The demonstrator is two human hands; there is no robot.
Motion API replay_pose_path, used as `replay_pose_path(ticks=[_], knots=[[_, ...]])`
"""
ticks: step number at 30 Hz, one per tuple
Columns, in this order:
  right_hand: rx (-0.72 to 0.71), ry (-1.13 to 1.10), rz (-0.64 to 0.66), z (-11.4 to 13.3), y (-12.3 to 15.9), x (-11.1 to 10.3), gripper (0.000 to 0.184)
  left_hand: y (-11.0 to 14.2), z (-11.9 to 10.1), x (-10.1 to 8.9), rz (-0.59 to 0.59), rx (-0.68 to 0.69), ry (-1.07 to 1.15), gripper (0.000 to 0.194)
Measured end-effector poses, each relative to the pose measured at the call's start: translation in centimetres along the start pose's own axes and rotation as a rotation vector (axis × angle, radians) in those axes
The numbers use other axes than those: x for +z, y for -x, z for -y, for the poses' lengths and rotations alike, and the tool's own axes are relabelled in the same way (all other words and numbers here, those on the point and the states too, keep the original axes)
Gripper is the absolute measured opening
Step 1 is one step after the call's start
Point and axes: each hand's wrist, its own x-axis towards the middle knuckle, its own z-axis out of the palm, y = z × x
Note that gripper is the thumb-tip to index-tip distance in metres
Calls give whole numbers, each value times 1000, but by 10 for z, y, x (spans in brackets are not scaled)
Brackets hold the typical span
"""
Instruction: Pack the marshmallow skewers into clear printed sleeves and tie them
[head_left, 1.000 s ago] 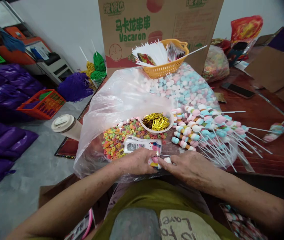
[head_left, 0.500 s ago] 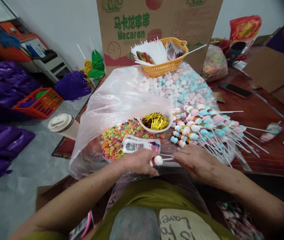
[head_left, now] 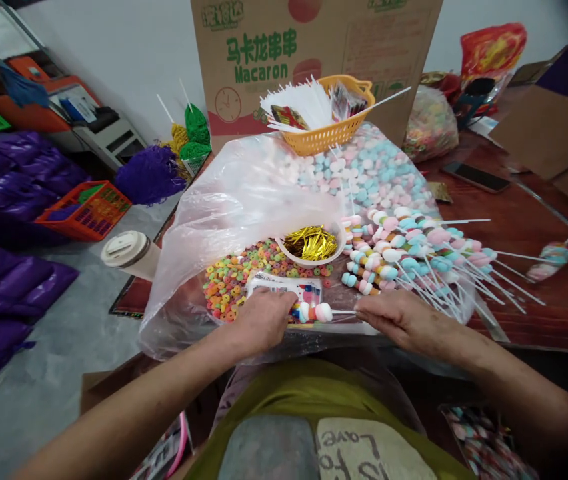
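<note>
My right hand pinches a thin white stick that carries a pink and a white marshmallow piece plus small coloured rings at its left end. My left hand is closed at that end of the stick, fingers over the heap of coloured cereal rings by a printed white packet. Just beyond stands a white bowl of gold twist ties.
Finished candy skewers are piled to the right on a clear bag of pastel marshmallows. An orange basket of white sticks, a Macaron carton, a phone and a lidded cup surround them.
My hands drew apart: the right slid right along the stick, the left shifted left to the rings, and the threaded pieces now show between them.
</note>
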Motion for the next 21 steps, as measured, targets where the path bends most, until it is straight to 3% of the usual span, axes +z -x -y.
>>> replay_pose_path(ticks=[5,10,15,21], knots=[[-207,396,-233,-2,1,-11,22,-4,13,-12,464,165,615,20],[-331,494,-319,4,6,-14,21,-10,18,-5,636,90,967,33],[-271,349,-274,8,5,-1,21,-14,16,0,552,46,915,30],[-166,80,-123,16,3,2,24,-16,1,-2,233,55,323,19]])
